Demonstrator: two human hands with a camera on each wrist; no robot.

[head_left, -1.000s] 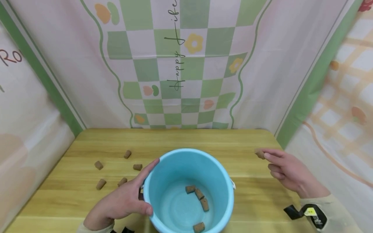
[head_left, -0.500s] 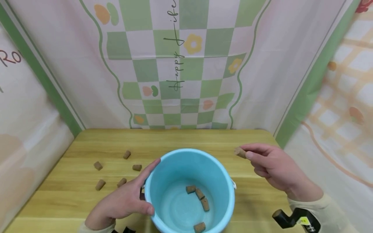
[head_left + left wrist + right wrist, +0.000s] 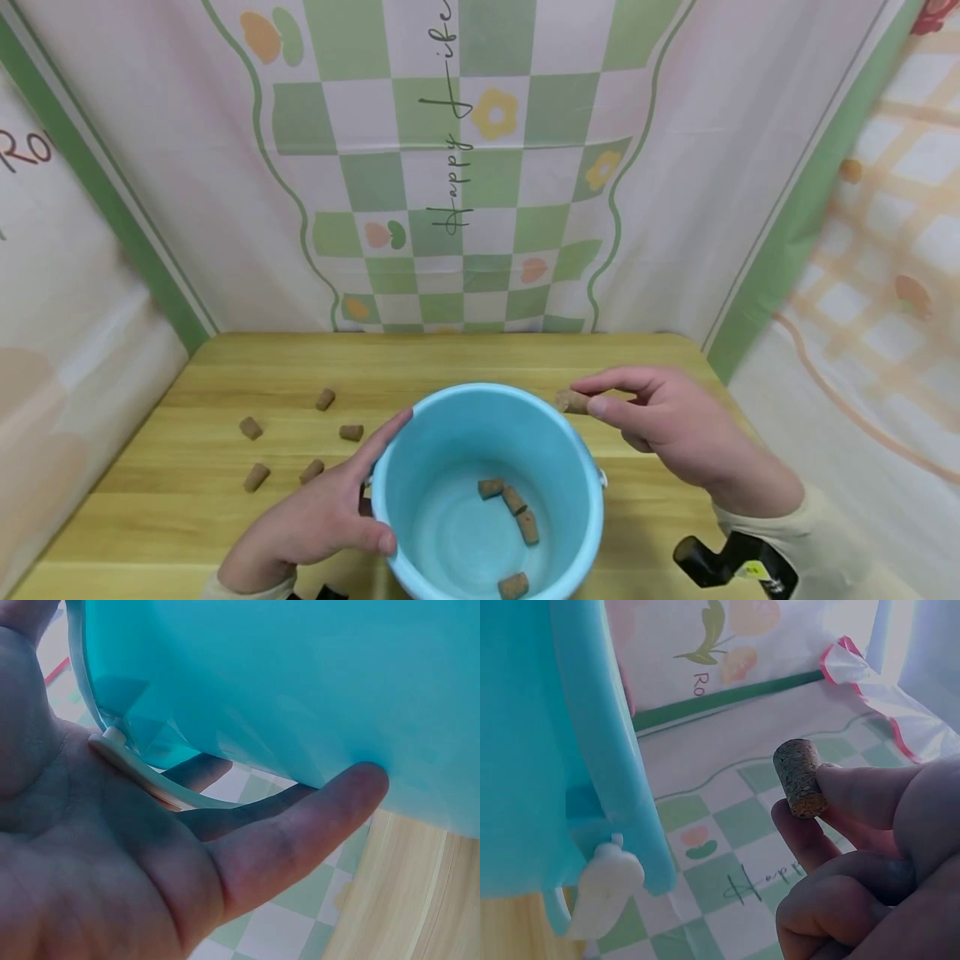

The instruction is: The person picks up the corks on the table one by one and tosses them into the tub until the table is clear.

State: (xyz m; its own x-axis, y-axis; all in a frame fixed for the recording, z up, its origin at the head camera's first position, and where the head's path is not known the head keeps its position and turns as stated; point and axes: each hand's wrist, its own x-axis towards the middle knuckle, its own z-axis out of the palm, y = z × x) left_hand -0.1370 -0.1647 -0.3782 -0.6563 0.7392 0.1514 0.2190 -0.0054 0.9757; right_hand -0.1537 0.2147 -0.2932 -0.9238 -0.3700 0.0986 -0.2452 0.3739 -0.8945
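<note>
While five cork stoppers [image 3: 257, 477] lie left of the blue bucket [image 3: 480, 433], I have my left hand [image 3: 337, 510] spread against its side, four corks [image 3: 528, 527] inside, and, beside its right rim, my right hand [image 3: 671, 425] pinching another cork [image 3: 799, 776].

The bucket [image 3: 465, 425] stands on the table [image 3: 637, 358] before me, four corks [image 3: 513, 500] inside it. Five more corks [image 3: 351, 432] lie to its left, near my left hand [image 3: 322, 518]; a cloth [image 3: 491, 177] hangs behind.

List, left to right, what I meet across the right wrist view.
Blue bucket → pink-and-green motif printed on the cloth → cork → right hand pinching it.
</note>
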